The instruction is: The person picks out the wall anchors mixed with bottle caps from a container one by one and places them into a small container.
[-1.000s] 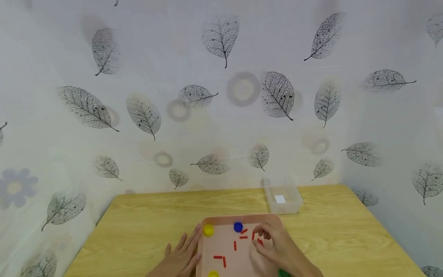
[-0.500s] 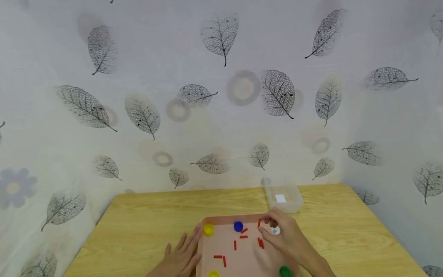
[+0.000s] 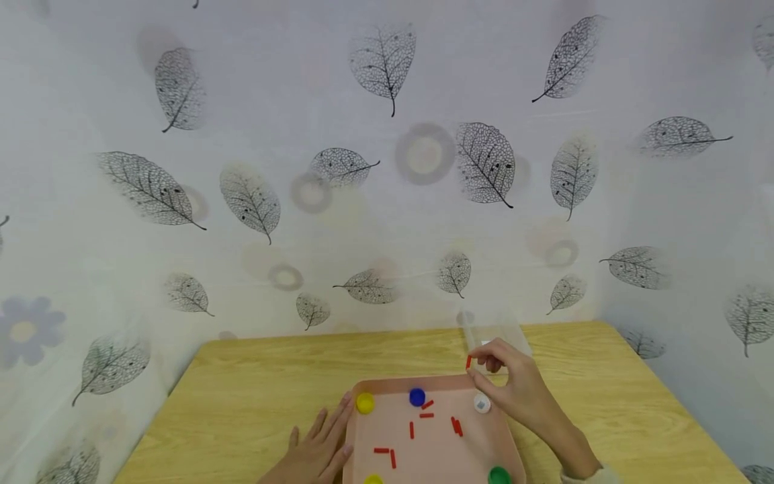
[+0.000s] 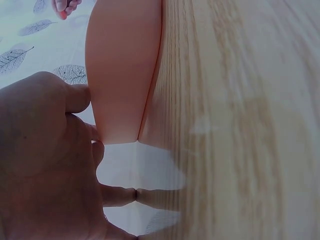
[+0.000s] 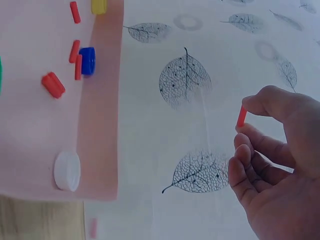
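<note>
In the head view my right hand [image 3: 514,390] pinches a small red stick [image 3: 468,362] between thumb and index fingertip. It is raised at the tray's back right corner, overlapping the clear plastic box [image 3: 521,341]. The right wrist view shows the same red stick [image 5: 242,116] gripped end to end, the other fingers curled. My left hand [image 3: 317,445] lies with fingers spread along the left side of the pink tray [image 3: 435,460]; in the left wrist view its fingers touch the tray wall [image 4: 122,75]. Several red sticks [image 3: 412,430] lie loose on the tray floor.
Bottle caps stand around the tray: a yellow cap [image 3: 365,403] at back left, a blue cap [image 3: 417,396], a white cap [image 3: 482,403] at back right, a green cap [image 3: 499,475], and another yellow cap [image 3: 373,479] in front. A leaf-patterned backdrop [image 3: 387,222] rises behind the wooden table [image 3: 272,366].
My right hand has picked a red stick up off the tray and carried it back and right, past the white cap toward the clear box. The left hand has stayed put.
</note>
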The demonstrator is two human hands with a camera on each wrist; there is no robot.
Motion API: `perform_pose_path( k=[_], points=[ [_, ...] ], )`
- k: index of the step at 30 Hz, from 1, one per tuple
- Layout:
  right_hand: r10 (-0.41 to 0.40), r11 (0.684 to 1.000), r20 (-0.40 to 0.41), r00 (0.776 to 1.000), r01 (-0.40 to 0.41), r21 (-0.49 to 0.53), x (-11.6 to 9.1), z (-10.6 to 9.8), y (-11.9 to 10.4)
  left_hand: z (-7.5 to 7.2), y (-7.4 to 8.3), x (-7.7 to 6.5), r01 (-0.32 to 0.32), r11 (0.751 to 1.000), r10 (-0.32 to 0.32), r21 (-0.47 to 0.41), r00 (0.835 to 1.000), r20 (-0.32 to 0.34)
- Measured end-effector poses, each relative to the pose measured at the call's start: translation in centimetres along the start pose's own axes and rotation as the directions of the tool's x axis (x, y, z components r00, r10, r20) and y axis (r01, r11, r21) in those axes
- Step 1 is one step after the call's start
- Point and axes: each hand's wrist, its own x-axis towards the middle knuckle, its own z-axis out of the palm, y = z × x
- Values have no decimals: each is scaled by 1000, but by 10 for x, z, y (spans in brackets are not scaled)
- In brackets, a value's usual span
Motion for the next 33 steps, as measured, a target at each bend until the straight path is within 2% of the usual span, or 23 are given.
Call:
perform_pose_path(
  k=[8, 16, 20, 25, 33],
  points=[
    [92, 995, 6, 996, -91, -44, 5, -12, 15, 1, 1, 0, 1, 1000, -1, -4, 1000, 2],
    [84, 995, -50, 995, -87, -55, 8, -17, 31, 7, -1, 2, -17, 1000, 17, 5, 1000, -24],
    [111, 990, -63, 992, -116, -85, 4, -19, 40, 10, -1, 3, -27, 1000, 27, 6, 999, -27],
    [161, 982, -64, 985, -166, -92, -2, -22, 48, 7, 0, 2, -22, 1000, 22, 13, 1000, -18],
    [152, 978, -126, 980, -168, -125, -1, -16, 64, 4, -1, 2, 6, 1000, -6, -5, 1000, 6]
  ],
)
